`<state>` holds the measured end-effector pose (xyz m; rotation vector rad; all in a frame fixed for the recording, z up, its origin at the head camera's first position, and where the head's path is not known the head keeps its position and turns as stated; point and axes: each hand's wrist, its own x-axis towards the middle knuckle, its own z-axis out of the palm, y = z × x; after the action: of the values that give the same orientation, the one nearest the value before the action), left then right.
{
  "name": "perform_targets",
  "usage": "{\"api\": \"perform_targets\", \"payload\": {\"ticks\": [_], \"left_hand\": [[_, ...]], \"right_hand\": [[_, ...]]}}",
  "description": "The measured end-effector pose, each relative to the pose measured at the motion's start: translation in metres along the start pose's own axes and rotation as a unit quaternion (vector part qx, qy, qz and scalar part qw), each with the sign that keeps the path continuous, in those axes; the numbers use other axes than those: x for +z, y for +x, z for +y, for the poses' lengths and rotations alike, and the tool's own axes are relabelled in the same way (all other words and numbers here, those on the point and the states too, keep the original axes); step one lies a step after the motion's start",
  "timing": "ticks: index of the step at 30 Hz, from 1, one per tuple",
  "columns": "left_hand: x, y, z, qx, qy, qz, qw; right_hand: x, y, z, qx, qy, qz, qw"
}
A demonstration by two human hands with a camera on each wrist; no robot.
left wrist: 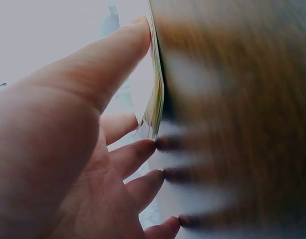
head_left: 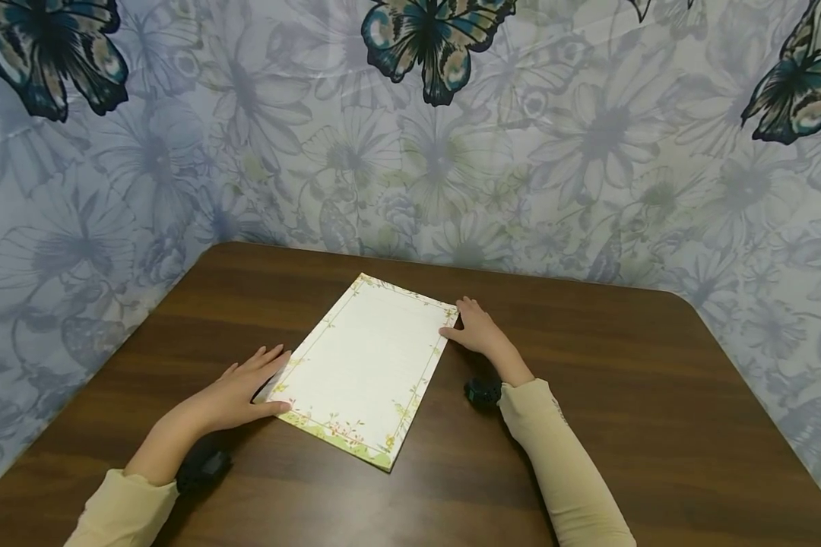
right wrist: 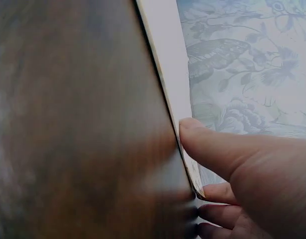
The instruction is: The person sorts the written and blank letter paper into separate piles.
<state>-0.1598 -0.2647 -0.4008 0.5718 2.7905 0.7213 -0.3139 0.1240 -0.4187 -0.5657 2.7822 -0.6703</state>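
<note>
A thin stack of white paper sheets (head_left: 368, 357) with a printed leafy, flowery border lies at a slant on the brown wooden table. At its lower left corner is my left hand (head_left: 236, 395), thumb on the sheets' edge and the other fingers spread along the left side. The left wrist view shows several layers in the sheets' edge (left wrist: 155, 94), with the fingertips touching the table beside it. My right hand (head_left: 480, 330) is at the upper right corner, its thumb against the right edge of the sheets (right wrist: 174, 64) and its fingers round by the corner.
Each wrist bears a dark device, one at the left wrist (head_left: 204, 467) and one at the right wrist (head_left: 482, 391). The wooden table (head_left: 657, 425) reaches back to a wall covering (head_left: 451, 175) printed with flowers and butterflies.
</note>
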Motion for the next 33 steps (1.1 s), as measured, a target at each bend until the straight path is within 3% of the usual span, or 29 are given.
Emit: {"api": "perform_targets", "payload": {"ticks": [5, 8, 12, 15, 23, 28, 33], "left_hand": [[0.0013, -0.0007, -0.0031, 0.001, 0.001, 0.005, 1.0], [0.0019, -0.0006, -0.0045, 0.0, 0.0, 0.008, 1.0], [0.0021, -0.0004, -0.0033, -0.002, 0.003, 0.015, 0.9999], [0.002, -0.0005, -0.0018, 0.002, 0.009, 0.024, 0.9997], [0.001, 0.0023, -0.0016, 0.035, 0.03, 0.056, 0.9974], [0.0012, 0.005, -0.0013, 0.071, 0.042, 0.081, 0.9933], [0.0032, 0.0067, -0.0021, 0.089, 0.051, 0.094, 0.9902]], "right_hand": [[0.0031, -0.0008, -0.0016, 0.001, 0.035, 0.03, 0.9989], [0.0029, -0.0018, -0.0043, 0.007, 0.024, 0.057, 0.9981], [0.0014, -0.0026, -0.0067, 0.024, -0.002, 0.053, 0.9983], [0.0022, -0.0025, -0.006, 0.025, 0.008, 0.04, 0.9988], [0.0036, -0.0047, -0.0076, 0.007, 0.042, 0.081, 0.9958], [0.0045, -0.0043, -0.0094, -0.013, 0.042, 0.119, 0.9919], [0.0089, -0.0021, -0.0075, -0.036, 0.06, 0.171, 0.9827]]}}
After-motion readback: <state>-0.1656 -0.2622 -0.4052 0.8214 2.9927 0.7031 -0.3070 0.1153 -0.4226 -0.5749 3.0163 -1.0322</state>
